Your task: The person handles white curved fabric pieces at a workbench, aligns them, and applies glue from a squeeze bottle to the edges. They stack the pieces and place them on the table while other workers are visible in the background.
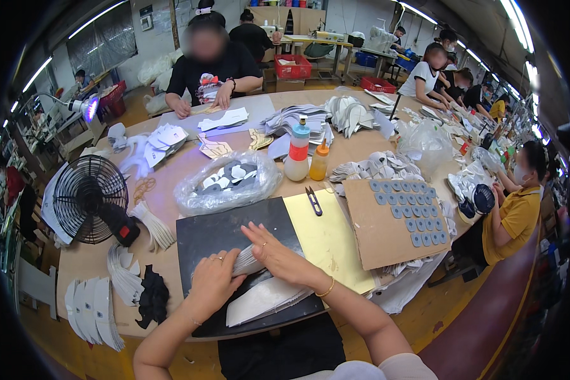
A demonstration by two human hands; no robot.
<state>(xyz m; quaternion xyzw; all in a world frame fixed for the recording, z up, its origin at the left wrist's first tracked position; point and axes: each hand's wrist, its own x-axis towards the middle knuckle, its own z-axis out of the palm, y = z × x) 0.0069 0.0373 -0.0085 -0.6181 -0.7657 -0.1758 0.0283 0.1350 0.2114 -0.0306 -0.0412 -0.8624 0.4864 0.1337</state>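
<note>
"How many cut-piece stacks [269, 301] on your black mat [212, 231]?"
"Two: the lower stack [263, 304] lies nearer you; your curled left hand [216, 276] grips the upper stack [249, 261], your outstretched right hand [275, 256] touching it."

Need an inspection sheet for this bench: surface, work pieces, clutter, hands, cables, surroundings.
Surface: tan table; black mat in front of the person, yellow sheet at its right.
Work pieces: strip stack under the hands; white stack nearer the person.
Clutter: snips on the yellow sheet; beyond the mat, plastic bag of cut pieces, white bottle, amber bottle; black fan at left.
Hands: left hand on the strip stack, grip unclear; right hand open, fingers extended.
Cables: nothing clearly seen.
Surroundings: co-worker in black across the table; co-worker in yellow at right.
</note>
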